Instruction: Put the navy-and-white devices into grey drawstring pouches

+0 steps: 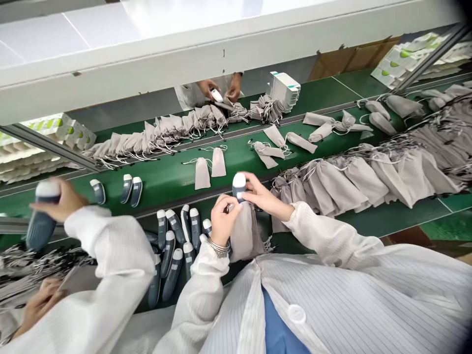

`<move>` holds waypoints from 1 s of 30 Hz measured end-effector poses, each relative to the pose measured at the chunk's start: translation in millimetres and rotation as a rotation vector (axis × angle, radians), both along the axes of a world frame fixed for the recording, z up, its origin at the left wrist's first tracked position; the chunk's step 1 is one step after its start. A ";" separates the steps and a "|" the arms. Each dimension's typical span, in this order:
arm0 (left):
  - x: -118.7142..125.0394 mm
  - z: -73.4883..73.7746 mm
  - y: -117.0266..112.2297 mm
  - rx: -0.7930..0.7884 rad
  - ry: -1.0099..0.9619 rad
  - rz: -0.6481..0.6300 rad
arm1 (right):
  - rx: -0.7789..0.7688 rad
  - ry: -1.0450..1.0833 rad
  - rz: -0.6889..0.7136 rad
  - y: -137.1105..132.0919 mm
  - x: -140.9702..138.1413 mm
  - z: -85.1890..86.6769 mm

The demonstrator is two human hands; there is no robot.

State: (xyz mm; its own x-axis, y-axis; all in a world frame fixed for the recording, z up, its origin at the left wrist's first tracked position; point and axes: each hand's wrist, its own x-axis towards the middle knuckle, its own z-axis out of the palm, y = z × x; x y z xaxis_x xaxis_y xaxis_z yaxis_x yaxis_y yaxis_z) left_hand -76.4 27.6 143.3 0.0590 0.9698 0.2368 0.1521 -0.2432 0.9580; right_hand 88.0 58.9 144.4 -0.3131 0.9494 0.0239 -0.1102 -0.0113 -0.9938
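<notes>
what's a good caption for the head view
Left hand and right hand hold a white-capped device at the mouth of a grey pouch over a green conveyor

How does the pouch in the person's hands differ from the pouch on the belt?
The held pouch hangs from the left hand under a white-capped device; the belt pouch lies flat, cords spread. The belt pouch shows whole, the held pouch partly hidden. Both are grey drawstring pouches.
</notes>
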 end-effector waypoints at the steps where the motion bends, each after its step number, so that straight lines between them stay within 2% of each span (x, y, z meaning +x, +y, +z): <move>1: 2.7 1.5 2.4 0.021 -0.023 0.058 | 0.038 -0.047 0.009 -2.6 -1.8 -1.1; 3: 3.1 3.5 6.5 0.041 -0.053 0.147 | 0.060 -0.118 0.024 -8.5 -2.3 0.4; 5: -4.7 3.4 9.4 -0.014 -0.087 0.225 | -0.046 -0.072 0.051 -14.4 2.8 7.8; 8: -25.1 -1.0 11.7 -0.112 -0.184 0.374 | -0.270 0.209 0.031 -17.2 17.4 27.7; 10: -34.6 -7.8 13.2 -0.117 -0.235 0.404 | -0.305 0.364 -0.038 -9.3 26.7 42.6; 12: -34.2 -18.7 13.9 -0.091 -0.171 0.341 | -0.220 0.415 -0.163 10.0 33.9 55.8; 14: -24.2 -33.5 11.7 -0.027 0.087 0.212 | -0.046 0.368 -0.372 39.0 39.0 64.8; 16: -9.6 -50.9 6.2 0.037 0.379 0.067 | 0.176 0.168 -0.557 70.8 39.4 66.1; 17: -2.8 -59.9 2.7 0.049 0.481 0.008 | 0.276 0.014 -0.594 84.4 36.4 62.9; 18: 2.6 -68.7 -0.8 0.040 0.532 -0.032 | 0.352 -0.155 -0.576 94.8 30.9 57.4; 20: 8.3 -83.9 -7.0 0.007 0.590 -0.078 | 0.417 -0.453 -0.397 100.8 14.6 42.7; 23: 5.5 -93.4 -13.4 -0.021 0.654 -0.116 | 0.397 -0.640 -0.150 71.6 -1.8 30.4; 25: 1.6 -89.8 -13.8 -0.007 0.662 -0.121 | 0.424 -0.630 -0.109 37.7 8.6 35.7; 26: 1.0 -86.4 -12.1 0.011 0.651 -0.116 | 0.460 -0.615 -0.119 20.1 22.5 41.7; 28: 6.9 -79.4 -5.0 0.039 0.577 -0.129 | 0.545 -0.666 -0.232 -12.8 67.5 56.4; 30: 26.4 -75.5 4.3 -0.069 0.409 -0.198 | 0.546 -0.860 -0.513 -40.1 129.2 67.5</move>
State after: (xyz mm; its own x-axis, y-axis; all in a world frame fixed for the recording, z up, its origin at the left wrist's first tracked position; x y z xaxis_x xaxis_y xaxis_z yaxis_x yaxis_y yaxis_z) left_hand -50.0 31.9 67.8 0.3203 0.9430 0.0905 0.4785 -0.2435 0.8437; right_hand 217.2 18.8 211.9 -0.0031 0.8987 0.4385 0.7428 0.2956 -0.6007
